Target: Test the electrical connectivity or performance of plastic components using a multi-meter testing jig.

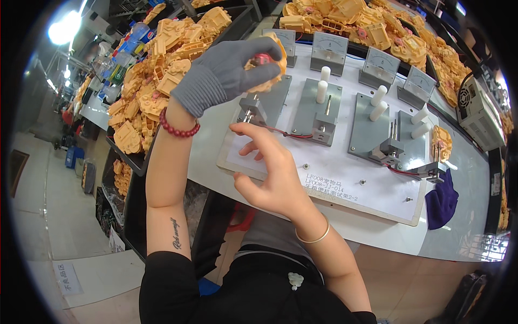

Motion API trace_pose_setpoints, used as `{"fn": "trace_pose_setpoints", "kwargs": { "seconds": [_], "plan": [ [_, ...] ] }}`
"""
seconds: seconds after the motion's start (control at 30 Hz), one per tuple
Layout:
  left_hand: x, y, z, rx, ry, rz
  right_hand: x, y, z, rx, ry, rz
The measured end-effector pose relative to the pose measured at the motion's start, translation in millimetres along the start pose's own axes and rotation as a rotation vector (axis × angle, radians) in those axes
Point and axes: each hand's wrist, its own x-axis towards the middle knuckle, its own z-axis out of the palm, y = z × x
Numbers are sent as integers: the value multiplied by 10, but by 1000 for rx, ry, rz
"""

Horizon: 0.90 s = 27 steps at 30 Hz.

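Observation:
My left hand (pixel 229 70), in a grey knit glove, is raised over the left end of the white test board (pixel 259 154). Its thumb and fingers grip an orange plastic housing (pixel 265 85) with a pinkish-red part inside. Below it, my bare right hand (pixel 272 175) hovers above the board's front left, fingers apart and holding nothing. The nearest fixture is a grey plate (pixel 278 100) with a metal block (pixel 252 109) and wires, partly hidden by the left hand. Beside it stands another grey plate (pixel 312 102) with white pegs (pixel 321 92).
Several analog meters (pixel 329 49) line the board's back. More pegged plates (pixel 369 129) stand right, near an orange housing (pixel 442 143) and a purple glove (pixel 442 201). Heaped housings fill bins at left (pixel 156 81) and back (pixel 350 21). A beige instrument (pixel 480 116) sits far right.

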Motion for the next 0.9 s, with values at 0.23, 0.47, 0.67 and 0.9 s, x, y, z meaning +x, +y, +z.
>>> {"fn": "trace_pose_setpoints", "kwargs": {
  "seconds": [0.23,0.47,0.67,0.9],
  "plan": [
    [-92,-76,-85,17,91,-12,30,-43,-10,-11,-6,-1],
    [-81,-520,196,141,69,529,-28,-29,63,6,-10,20],
    [-113,-706,313,237,71,800,-10,-30,49,-53,-25,68],
    [-2055,-374,-168,-629,21,-204,-321,-264,-153,-190,238,-47]
  ]
}}
